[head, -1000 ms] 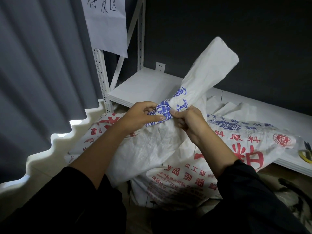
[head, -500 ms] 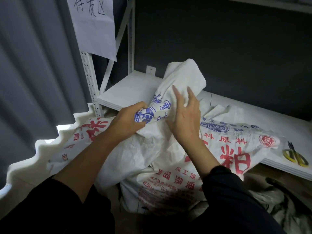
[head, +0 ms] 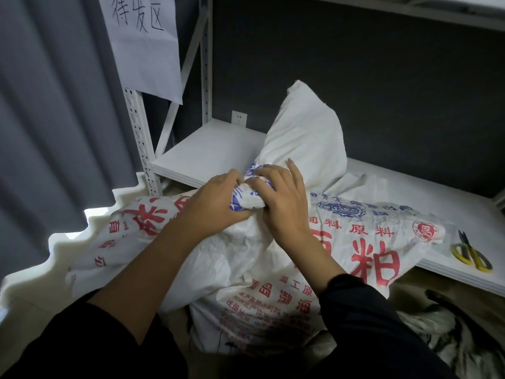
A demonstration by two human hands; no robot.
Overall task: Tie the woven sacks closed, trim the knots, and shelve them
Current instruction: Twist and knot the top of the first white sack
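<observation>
Shelf board [head: 202, 157] offers room left of the sack [head: 369, 258], whose flap [head: 303, 138] (upright) blocks the middle.

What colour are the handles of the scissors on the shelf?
The scissors have yellow handles; head view.

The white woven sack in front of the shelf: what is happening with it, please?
A person is tying it closed. The left hand and the right hand grip the gathered neck of the woven sack, whose loose end stands up above them. The yellow scissors lie untouched on the shelf, so trimming and shelving remain.
</observation>
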